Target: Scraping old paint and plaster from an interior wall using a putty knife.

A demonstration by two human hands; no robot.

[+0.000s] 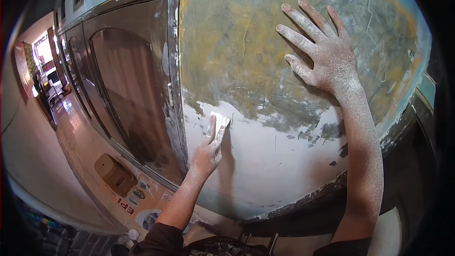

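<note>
My left hand (209, 149) grips a small white scraper or sanding block (220, 120), two fingers stretched along its face. The tool rests against the wall near the upper edge of a white coated area (256, 149). Above that ragged edge the wall (227, 42) shows mottled grey-green and ochre, with fine cracks. Higher up on the right, my right hand (323, 49) lies with its palm against the bare wall, fingers spread, holding nothing. White dust covers both hands and the right forearm.
A dark framed door (124, 89) with a handle stands left of the wall. On the floor lie a brown plastic stool (115, 175) and a printed banner (142, 206). A passage (67, 113) leads away at the far left. Dark furniture or panels (408, 170) stand at the lower right.
</note>
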